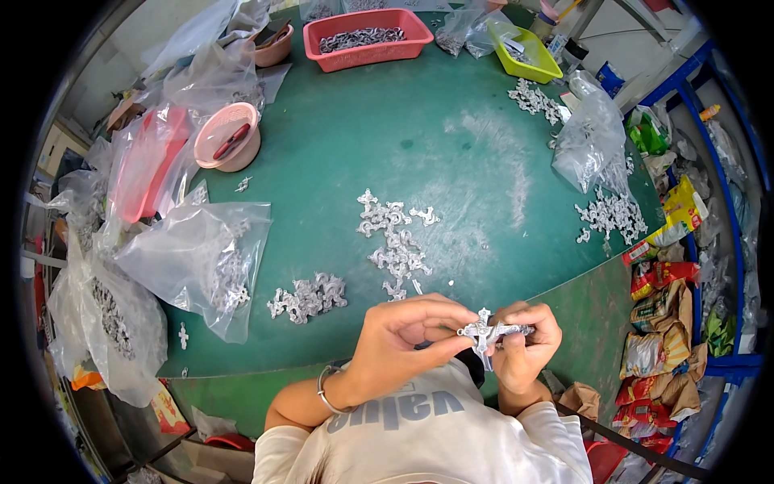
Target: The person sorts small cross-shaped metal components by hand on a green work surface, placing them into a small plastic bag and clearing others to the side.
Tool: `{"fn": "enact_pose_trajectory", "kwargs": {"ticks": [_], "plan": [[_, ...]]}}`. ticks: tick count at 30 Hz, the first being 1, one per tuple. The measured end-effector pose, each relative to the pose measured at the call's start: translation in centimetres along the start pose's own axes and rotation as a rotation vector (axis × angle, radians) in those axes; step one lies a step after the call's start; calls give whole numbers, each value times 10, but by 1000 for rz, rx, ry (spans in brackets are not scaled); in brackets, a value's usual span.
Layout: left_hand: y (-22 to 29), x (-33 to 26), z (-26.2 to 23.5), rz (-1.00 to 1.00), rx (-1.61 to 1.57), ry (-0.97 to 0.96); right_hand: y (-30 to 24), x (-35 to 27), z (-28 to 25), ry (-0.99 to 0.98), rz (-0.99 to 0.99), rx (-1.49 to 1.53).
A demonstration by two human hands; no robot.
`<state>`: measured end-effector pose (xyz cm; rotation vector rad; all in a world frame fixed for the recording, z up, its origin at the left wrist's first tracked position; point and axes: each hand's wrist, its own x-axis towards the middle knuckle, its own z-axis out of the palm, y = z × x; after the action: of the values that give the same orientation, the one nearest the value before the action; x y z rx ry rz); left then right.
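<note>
A silver-grey metal cross (484,331) is held up in front of my chest, above the table's near edge. My left hand (411,335) pinches its left end between thumb and fingers. My right hand (528,343) closes around its right side. An elongated silver part lies against the cross there, and the fingers hide some of it. On the table just beyond my hands lies a loose pile of small silver metal pieces (399,250). Another heap of such pieces (310,298) sits to the left of my left hand.
On the green table (322,161) stand a red tray (367,58) of metal pieces, a pink bowl (230,137) with a red-handled tool, and a yellow-green basket (528,56). Plastic bags (210,266) crowd the left. More pieces (610,216) lie right, near a blue rack (734,242).
</note>
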<state>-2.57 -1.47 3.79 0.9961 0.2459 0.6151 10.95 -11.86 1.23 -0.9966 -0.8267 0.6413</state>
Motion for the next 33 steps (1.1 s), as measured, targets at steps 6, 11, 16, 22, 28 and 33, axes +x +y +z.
{"fn": "enact_pose_trajectory", "kwargs": {"ticks": [6,11,16,22,28,33], "plan": [[-3,0,-3,12,42,8,2,-2,0,17,-22,-14],[-3,0,-4,33,82,-3,4,-3,-3,-21,-55,-57],[-5,0,-4,-13,9,17,8,-5,-3,-15,-79,-26],[-1,1,-4,-16,-7,-2,8,-6,-1,-35,-96,-46],[1,1,-4,-23,-7,-13,10,-6,1,-43,-115,-90],[-1,1,-7,-18,57,-17,13,-6,2,-39,-120,-75]]}}
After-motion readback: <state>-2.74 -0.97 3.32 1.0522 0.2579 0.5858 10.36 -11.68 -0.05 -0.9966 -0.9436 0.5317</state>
